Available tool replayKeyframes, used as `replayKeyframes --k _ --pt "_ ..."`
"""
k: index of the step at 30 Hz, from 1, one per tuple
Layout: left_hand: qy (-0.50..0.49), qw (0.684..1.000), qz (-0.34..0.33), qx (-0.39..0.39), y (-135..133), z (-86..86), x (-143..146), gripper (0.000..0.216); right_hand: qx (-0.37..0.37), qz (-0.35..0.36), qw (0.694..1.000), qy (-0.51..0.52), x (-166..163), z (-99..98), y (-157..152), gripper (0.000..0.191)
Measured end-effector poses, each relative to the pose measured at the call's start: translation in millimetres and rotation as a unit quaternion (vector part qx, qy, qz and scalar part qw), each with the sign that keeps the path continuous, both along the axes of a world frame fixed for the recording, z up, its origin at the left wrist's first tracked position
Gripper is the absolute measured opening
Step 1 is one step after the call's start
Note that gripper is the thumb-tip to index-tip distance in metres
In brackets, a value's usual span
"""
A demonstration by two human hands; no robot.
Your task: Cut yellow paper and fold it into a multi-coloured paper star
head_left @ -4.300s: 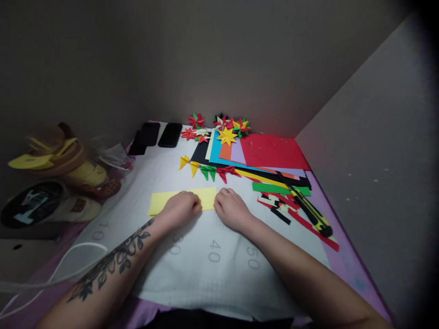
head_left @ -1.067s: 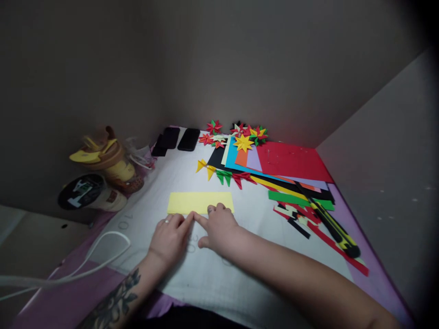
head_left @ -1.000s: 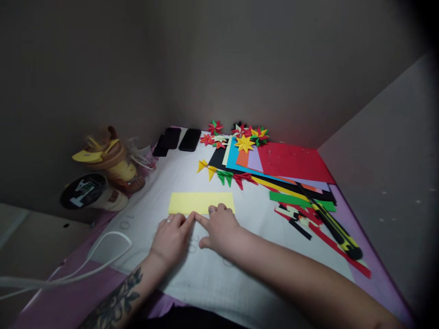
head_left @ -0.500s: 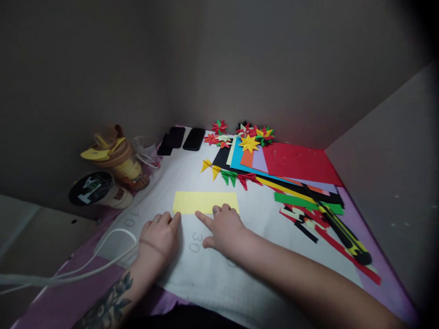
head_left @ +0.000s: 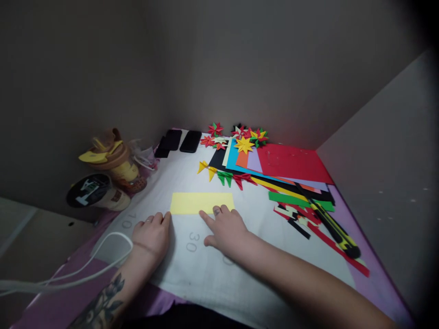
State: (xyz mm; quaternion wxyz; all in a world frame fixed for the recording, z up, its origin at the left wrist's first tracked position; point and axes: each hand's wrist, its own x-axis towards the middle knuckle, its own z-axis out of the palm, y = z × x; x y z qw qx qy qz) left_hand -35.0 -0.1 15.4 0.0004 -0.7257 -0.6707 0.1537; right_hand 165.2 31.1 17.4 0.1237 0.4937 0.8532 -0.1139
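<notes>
A yellow paper (head_left: 200, 201), a long rectangle, lies flat on the white cloth (head_left: 171, 269) in front of me. My left hand (head_left: 152, 235) is at its near left corner, fingers bent and pressed together, with the index fingertip on the corner and the thumb out of sight. On the near edge, right of the middle, rests my right hand (head_left: 228, 226). Its index finger points left along the edge, its thumb stands apart, and the other fingers cover the paper's near right corner.
Coloured paper sheets (head_left: 291, 164), folded paper stars (head_left: 244, 145) and a yellow-black cutter knife (head_left: 338, 233) lie to the right, with paper scraps (head_left: 298, 219) beside them. Two drink cups (head_left: 99, 192) stand left, near a white cable (head_left: 113, 269). A dark phone (head_left: 190, 141) lies at the back.
My hands have moved apart along the paper's near edge: the left index slid left to the corner, the right index slid right. The whole view has shifted slightly.
</notes>
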Motion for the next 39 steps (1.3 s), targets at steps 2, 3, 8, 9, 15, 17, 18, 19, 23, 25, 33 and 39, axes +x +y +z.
replayKeyframes --k 2,3,8,9,15,17,18,19,23,25,33,39 --pt "0.005 1.0 -0.013 0.0 0.2 -2.3 -0.6 0.045 0.009 -0.021 1.0 -0.009 13.1 -0.2 -4.3 0.073" --pt "0.006 1.0 -0.019 0.002 0.4 -3.6 -0.6 0.044 0.014 -0.034 0.999 -0.014 20.5 -0.4 -6.6 0.071" --pt "0.004 0.999 -0.045 0.025 3.0 -2.4 2.4 0.037 0.041 -0.115 0.992 -0.032 58.4 -3.2 -16.6 0.064" --pt "0.003 0.999 -0.046 0.024 3.9 -0.2 2.5 0.036 0.045 -0.125 0.991 -0.033 66.9 -3.5 -17.9 0.064" --pt "-0.024 0.999 -0.002 0.028 11.7 11.3 -4.4 0.038 0.181 -0.234 0.955 -0.027 151.1 -7.3 -15.9 0.05" --pt "-0.039 0.997 -0.006 0.06 15.8 11.4 -1.7 0.038 0.238 -0.311 0.919 -0.041 186.2 -13.0 -11.9 0.051" --pt "-0.056 0.996 -0.022 0.073 18.2 10.8 2.3 0.036 0.241 -0.342 0.907 -0.052 201.9 -17.0 -9.6 0.054" --pt "-0.079 0.993 -0.047 0.076 21.0 10.0 8.1 0.033 0.235 -0.363 0.9 -0.061 215.3 -21.6 -7.4 0.054" --pt "-0.182 0.967 -0.173 0.035 35.1 3.5 39.9 0.024 0.203 -0.395 0.894 -0.068 245.6 -40.1 0.7 0.048" --pt "-0.2 0.96 -0.196 0.008 42.7 -2.1 52.8 0.022 0.203 -0.409 0.888 -0.064 252.4 -47.2 3.8 0.046" --pt "-0.223 0.958 -0.182 -0.014 65.7 -15.6 52.4 0.024 0.25 -0.444 0.861 -0.01 253.8 -37.2 0.7 0.043" --pt "-0.168 0.962 -0.215 -0.013 87.5 1.7 57.8 0.024 0.273 -0.238 0.927 0.099 179.0 -1.3 -0.1 0.041"
